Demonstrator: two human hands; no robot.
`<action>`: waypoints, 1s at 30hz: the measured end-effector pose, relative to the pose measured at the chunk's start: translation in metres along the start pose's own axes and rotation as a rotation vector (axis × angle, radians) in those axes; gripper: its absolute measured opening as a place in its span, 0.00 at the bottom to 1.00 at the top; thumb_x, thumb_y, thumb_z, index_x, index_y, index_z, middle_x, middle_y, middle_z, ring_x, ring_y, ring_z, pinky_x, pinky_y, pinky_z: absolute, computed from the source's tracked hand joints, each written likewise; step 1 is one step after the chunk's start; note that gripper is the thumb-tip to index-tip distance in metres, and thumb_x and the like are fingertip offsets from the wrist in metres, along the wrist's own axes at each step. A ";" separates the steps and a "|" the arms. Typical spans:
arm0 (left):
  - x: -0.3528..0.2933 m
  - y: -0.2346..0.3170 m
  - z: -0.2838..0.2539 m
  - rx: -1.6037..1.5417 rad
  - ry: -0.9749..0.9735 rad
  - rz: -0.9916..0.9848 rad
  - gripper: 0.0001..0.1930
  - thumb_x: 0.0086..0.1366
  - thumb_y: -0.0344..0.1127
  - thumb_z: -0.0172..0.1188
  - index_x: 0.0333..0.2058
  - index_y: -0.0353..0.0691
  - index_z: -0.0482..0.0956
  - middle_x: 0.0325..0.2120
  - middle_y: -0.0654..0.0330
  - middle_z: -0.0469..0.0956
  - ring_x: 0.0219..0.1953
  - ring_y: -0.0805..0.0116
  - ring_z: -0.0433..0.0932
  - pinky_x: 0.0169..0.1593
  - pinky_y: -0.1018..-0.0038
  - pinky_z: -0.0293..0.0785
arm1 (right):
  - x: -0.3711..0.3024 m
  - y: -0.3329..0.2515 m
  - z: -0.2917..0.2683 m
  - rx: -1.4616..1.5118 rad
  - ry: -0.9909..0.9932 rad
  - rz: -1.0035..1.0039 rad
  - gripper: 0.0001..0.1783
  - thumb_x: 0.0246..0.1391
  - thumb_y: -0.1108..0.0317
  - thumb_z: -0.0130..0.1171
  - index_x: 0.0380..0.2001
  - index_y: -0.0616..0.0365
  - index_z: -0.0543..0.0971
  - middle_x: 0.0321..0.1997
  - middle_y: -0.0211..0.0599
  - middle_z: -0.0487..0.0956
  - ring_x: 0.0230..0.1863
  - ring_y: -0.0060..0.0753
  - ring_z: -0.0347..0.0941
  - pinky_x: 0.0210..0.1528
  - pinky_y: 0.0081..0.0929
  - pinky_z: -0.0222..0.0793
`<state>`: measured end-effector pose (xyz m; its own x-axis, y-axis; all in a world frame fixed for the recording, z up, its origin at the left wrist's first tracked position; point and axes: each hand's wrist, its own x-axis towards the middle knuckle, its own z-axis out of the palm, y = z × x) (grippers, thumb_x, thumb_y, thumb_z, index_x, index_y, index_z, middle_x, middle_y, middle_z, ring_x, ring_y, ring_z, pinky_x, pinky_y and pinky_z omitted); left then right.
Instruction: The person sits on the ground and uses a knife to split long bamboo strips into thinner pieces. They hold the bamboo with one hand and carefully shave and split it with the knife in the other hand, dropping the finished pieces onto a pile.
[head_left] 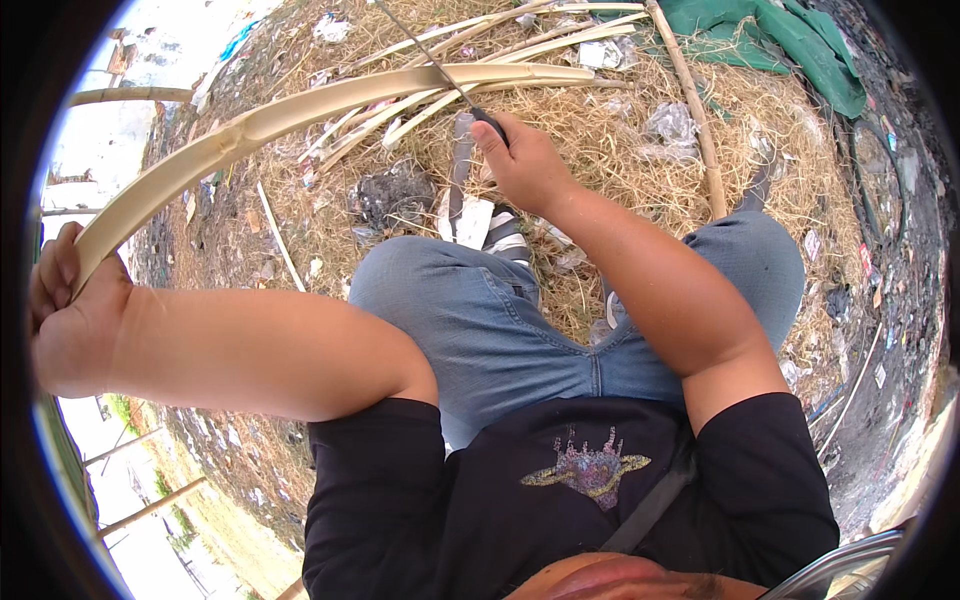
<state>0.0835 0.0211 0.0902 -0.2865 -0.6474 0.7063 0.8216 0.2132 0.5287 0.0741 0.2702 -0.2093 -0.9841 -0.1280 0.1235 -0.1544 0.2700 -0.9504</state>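
A long, pale split bamboo strip (pixel 225 138) curves from the left edge towards the upper middle, its hollow inner side showing a node. My left hand (pixel 82 320) is closed around its near end, at the far left. In my right hand (pixel 530 165), above my knees, is the black handle of a knife (pixel 489 126). The knife's long thin blade slants up and left, crossing the bamboo strip towards its far end; how deep it sits in the strip, if at all, I cannot tell. The blade's tip reaches the top edge of the view.
Several split bamboo strips (pixel 520 48) lie on the straw beyond. A bamboo pole (pixel 688 100) lies right of them, near a green tarp (pixel 770 35). Clear plastic (pixel 672 128), a dark lump (pixel 395 195) and a flat dark blade-like piece (pixel 461 165) lie before my bent knees (pixel 430 290).
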 end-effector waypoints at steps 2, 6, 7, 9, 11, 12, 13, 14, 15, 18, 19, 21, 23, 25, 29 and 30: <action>0.027 -0.028 -0.017 -0.222 -0.128 -0.070 0.08 0.66 0.31 0.40 0.26 0.41 0.57 0.20 0.61 0.55 0.16 0.69 0.53 0.20 0.66 0.61 | 0.009 -0.003 -0.002 0.012 0.014 0.116 0.26 0.70 0.46 0.48 0.36 0.61 0.76 0.23 0.47 0.78 0.27 0.49 0.77 0.34 0.44 0.70; 0.009 -0.027 0.004 -0.118 -0.052 -0.038 0.06 0.70 0.33 0.34 0.32 0.41 0.56 0.20 0.60 0.56 0.16 0.70 0.53 0.19 0.70 0.63 | -0.009 -0.051 0.008 0.085 -0.105 -0.145 0.28 0.70 0.44 0.47 0.34 0.61 0.76 0.23 0.46 0.77 0.27 0.47 0.76 0.32 0.43 0.68; 0.017 -0.031 -0.006 -0.177 -0.099 -0.039 0.06 0.70 0.33 0.34 0.33 0.40 0.56 0.20 0.60 0.57 0.16 0.70 0.53 0.19 0.70 0.63 | -0.010 -0.058 0.010 0.055 -0.118 -0.166 0.29 0.70 0.43 0.47 0.33 0.62 0.75 0.23 0.45 0.77 0.28 0.45 0.76 0.32 0.43 0.68; 0.000 -0.022 0.006 -0.149 -0.042 -0.064 0.05 0.70 0.33 0.34 0.34 0.40 0.56 0.20 0.61 0.58 0.17 0.71 0.53 0.20 0.71 0.62 | -0.003 -0.042 0.003 0.016 -0.090 -0.078 0.29 0.70 0.43 0.47 0.35 0.63 0.76 0.23 0.45 0.77 0.28 0.45 0.76 0.33 0.42 0.68; -0.027 -0.008 0.036 0.021 0.150 -0.099 0.05 0.71 0.33 0.34 0.34 0.40 0.56 0.20 0.62 0.58 0.17 0.72 0.52 0.20 0.72 0.59 | 0.014 -0.003 -0.004 0.051 0.002 0.060 0.29 0.70 0.44 0.46 0.38 0.64 0.77 0.24 0.43 0.77 0.27 0.43 0.74 0.35 0.41 0.68; -0.024 -0.008 0.034 -0.005 0.130 -0.088 0.05 0.71 0.33 0.34 0.35 0.40 0.57 0.20 0.62 0.58 0.17 0.73 0.52 0.20 0.73 0.59 | 0.014 0.001 -0.007 0.040 0.010 0.084 0.29 0.70 0.44 0.46 0.38 0.64 0.77 0.24 0.42 0.77 0.27 0.43 0.74 0.35 0.41 0.69; -0.019 -0.010 0.028 -0.032 0.109 -0.076 0.05 0.71 0.33 0.34 0.35 0.40 0.57 0.20 0.63 0.58 0.17 0.73 0.52 0.20 0.73 0.58 | 0.015 0.003 -0.011 0.028 0.020 0.108 0.29 0.71 0.45 0.46 0.38 0.64 0.77 0.24 0.42 0.77 0.27 0.43 0.74 0.36 0.41 0.69; -0.017 -0.014 0.027 -0.062 0.086 -0.069 0.05 0.71 0.33 0.34 0.35 0.39 0.57 0.20 0.63 0.58 0.17 0.73 0.52 0.21 0.73 0.57 | 0.018 0.005 -0.013 0.016 0.035 0.134 0.29 0.71 0.45 0.45 0.39 0.64 0.78 0.24 0.42 0.77 0.27 0.43 0.74 0.36 0.41 0.69; -0.019 -0.014 0.027 -0.069 0.068 -0.068 0.06 0.71 0.34 0.35 0.34 0.41 0.56 0.20 0.63 0.58 0.17 0.73 0.52 0.21 0.73 0.58 | 0.015 -0.006 -0.010 0.095 0.007 0.096 0.30 0.71 0.44 0.45 0.35 0.65 0.77 0.23 0.42 0.77 0.27 0.42 0.74 0.35 0.42 0.69; -0.002 -0.017 0.008 -0.235 -0.202 -0.057 0.09 0.72 0.37 0.36 0.32 0.42 0.56 0.20 0.63 0.58 0.17 0.73 0.53 0.21 0.73 0.59 | 0.001 -0.058 0.004 0.159 -0.076 -0.083 0.31 0.70 0.43 0.46 0.31 0.64 0.75 0.23 0.44 0.77 0.27 0.44 0.74 0.34 0.42 0.69; -0.003 -0.017 0.008 -0.176 -0.197 -0.026 0.10 0.73 0.38 0.35 0.32 0.42 0.56 0.20 0.63 0.58 0.17 0.73 0.53 0.21 0.73 0.60 | 0.003 -0.074 0.006 0.168 -0.100 -0.086 0.31 0.70 0.43 0.46 0.31 0.63 0.75 0.23 0.44 0.77 0.27 0.44 0.74 0.34 0.43 0.69; -0.008 -0.015 0.019 -0.074 -0.203 0.030 0.12 0.74 0.41 0.34 0.31 0.43 0.55 0.19 0.63 0.58 0.17 0.73 0.53 0.21 0.74 0.60 | 0.005 -0.092 0.002 0.189 -0.125 -0.090 0.31 0.70 0.42 0.46 0.30 0.63 0.74 0.23 0.45 0.77 0.27 0.45 0.75 0.34 0.43 0.68; -0.015 -0.021 0.025 -0.049 -0.068 0.010 0.15 0.76 0.45 0.31 0.31 0.43 0.56 0.19 0.63 0.58 0.17 0.73 0.53 0.20 0.75 0.60 | 0.011 -0.075 0.003 0.090 -0.114 -0.072 0.30 0.70 0.42 0.46 0.30 0.62 0.74 0.23 0.46 0.77 0.28 0.46 0.75 0.34 0.44 0.68; -0.018 -0.025 0.030 -0.019 0.049 -0.014 0.18 0.77 0.47 0.28 0.31 0.43 0.56 0.19 0.63 0.59 0.17 0.72 0.52 0.20 0.75 0.60 | 0.023 -0.037 0.010 0.060 -0.048 0.034 0.30 0.70 0.43 0.45 0.30 0.62 0.75 0.24 0.45 0.77 0.29 0.46 0.76 0.35 0.43 0.69; -0.019 -0.021 0.037 0.051 0.182 -0.002 0.20 0.78 0.49 0.26 0.32 0.42 0.57 0.19 0.62 0.59 0.16 0.72 0.51 0.19 0.75 0.60 | 0.031 0.006 0.015 0.136 0.061 0.163 0.30 0.71 0.43 0.46 0.30 0.62 0.75 0.23 0.44 0.76 0.27 0.45 0.75 0.34 0.43 0.69; -0.022 -0.021 0.034 0.080 0.196 0.000 0.20 0.79 0.49 0.26 0.32 0.42 0.57 0.19 0.62 0.60 0.16 0.72 0.52 0.19 0.74 0.61 | 0.023 -0.009 0.018 0.159 0.039 0.096 0.29 0.70 0.44 0.46 0.31 0.62 0.75 0.22 0.44 0.76 0.27 0.45 0.75 0.33 0.43 0.69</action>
<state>0.0560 0.0553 0.0796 -0.1788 -0.7760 0.6049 0.7774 0.2654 0.5702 0.0544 0.2472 -0.2029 -0.9968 -0.0709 0.0379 -0.0465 0.1241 -0.9912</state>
